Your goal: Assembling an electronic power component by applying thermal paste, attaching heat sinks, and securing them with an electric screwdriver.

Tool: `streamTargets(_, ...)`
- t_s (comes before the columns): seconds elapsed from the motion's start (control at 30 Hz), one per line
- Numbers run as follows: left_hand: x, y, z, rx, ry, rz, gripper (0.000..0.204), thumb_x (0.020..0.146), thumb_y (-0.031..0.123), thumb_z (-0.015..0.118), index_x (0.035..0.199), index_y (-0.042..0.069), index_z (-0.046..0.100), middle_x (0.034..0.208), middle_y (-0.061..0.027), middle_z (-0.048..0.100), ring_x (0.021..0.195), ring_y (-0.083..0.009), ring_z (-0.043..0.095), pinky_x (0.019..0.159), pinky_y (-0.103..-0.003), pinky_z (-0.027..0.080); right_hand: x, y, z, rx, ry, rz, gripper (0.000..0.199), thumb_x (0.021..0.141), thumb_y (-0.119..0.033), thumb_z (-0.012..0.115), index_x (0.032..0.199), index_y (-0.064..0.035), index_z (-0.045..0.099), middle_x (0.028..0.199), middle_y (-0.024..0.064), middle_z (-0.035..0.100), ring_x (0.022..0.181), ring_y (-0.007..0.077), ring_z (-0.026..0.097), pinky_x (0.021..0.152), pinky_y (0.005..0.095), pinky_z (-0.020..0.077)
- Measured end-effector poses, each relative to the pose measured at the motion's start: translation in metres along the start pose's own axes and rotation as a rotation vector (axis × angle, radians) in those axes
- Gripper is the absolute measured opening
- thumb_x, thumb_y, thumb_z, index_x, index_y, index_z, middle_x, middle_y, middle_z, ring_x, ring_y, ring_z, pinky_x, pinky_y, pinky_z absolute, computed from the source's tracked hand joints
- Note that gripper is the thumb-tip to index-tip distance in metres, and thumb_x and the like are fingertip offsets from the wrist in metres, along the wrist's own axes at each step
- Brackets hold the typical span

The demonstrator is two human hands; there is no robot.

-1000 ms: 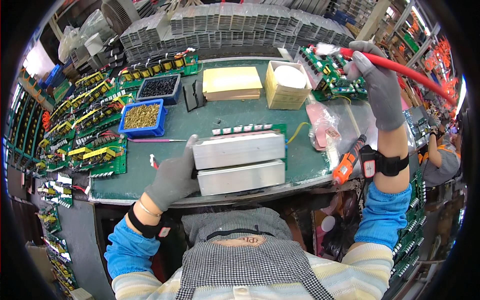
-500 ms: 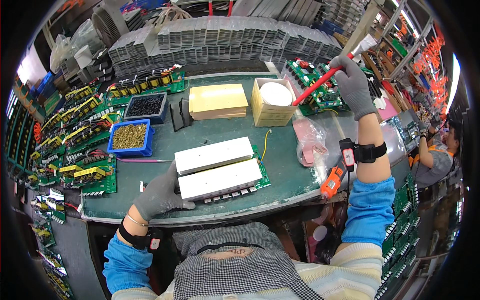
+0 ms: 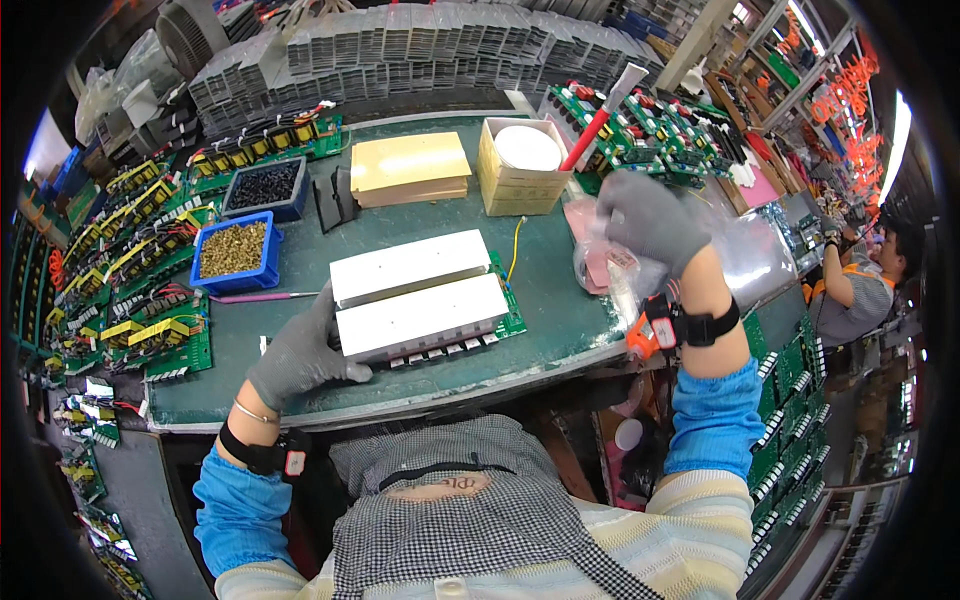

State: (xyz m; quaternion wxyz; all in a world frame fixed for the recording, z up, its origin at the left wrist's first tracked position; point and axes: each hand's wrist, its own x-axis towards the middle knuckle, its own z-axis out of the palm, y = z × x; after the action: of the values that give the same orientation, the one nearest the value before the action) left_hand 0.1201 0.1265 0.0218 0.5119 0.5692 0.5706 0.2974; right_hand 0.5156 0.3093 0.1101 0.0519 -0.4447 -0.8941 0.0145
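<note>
In the middle of the frame, two pale metal bars on a green circuit board lie on the green bench, and the left hand holds their left end, thumb along the lower edge. The right hand, at centre right, is curled (blurred, so I cannot tell whether it holds anything) above an orange screwdriver. A red-handled brush stands upper right, bristles up, by a cardboard box.

Green-topped workbench; strip light (bright white) far right.
</note>
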Motion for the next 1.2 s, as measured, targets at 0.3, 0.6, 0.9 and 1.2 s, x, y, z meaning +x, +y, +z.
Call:
streamTargets(0.3, 0.009, -0.004, 0.002, -0.016, -0.038, 0.033, 0.126, 0.055, 0.003, 0.091, 0.156, 0.006, 0.016, 0.144, -0.0114, 0.047, 0.131, -0.0219, 0.045, 0.109, -0.035, 0.039, -0.058, 0.004, 0.06, -0.16, -0.071, -0.037, 0.033, 0.065, -0.025, 0.081, 0.093, -0.0114, 0.072, 0.103, 0.0085, 0.06, 0.106, 0.0302, 0.055, 0.087, 0.0391, 0.0482)
streamTargets(0.6, 0.001, -0.006, 0.008, -0.025, 0.0, 0.04, 0.121, 0.057, -0.001, 0.088, 0.155, 0.006, 0.018, 0.143, -0.0107, 0.048, 0.129, -0.0215, 0.046, 0.108, -0.035, 0.04, -0.053, 0.007, 0.056, 0.043, -0.23, 0.029, 0.027, 0.072, -0.026, 0.077, 0.09, -0.0074, 0.072, 0.1, 0.0094, 0.062, 0.097, 0.0309, 0.059, 0.086, 0.041, 0.0487)
streamTargets(0.9, -0.013, -0.001, 0.008, 0.129, 0.104, 0.13, 0.102, 0.067, 0.014, 0.085, 0.151, 0.002, 0.028, 0.138, -0.0175, 0.054, 0.127, -0.0232, 0.051, 0.106, -0.034, 0.041, -0.048, 0.012, 0.075, -0.029, -0.124, 0.016, 0.021, 0.078, -0.028, 0.07, 0.087, -0.0082, 0.07, 0.098, 0.0112, 0.062, 0.094, 0.0315, 0.06, 0.081, 0.0422, 0.0485)
streamTargets(1.2, -0.074, -0.01, -0.007, -0.395, 0.448, 0.257, 0.077, 0.09, 0.036, 0.069, 0.148, 0.0, 0.033, 0.138, -0.0146, 0.052, 0.122, -0.0223, 0.054, 0.106, -0.037, 0.042, -0.066, 0.004, 0.034, 0.198, 0.182, -0.004, 0.024, 0.082, -0.016, 0.063, 0.1, 0.0002, 0.063, 0.115, 0.0131, 0.061, 0.105, 0.0326, 0.058, 0.093, 0.0378, 0.0441)
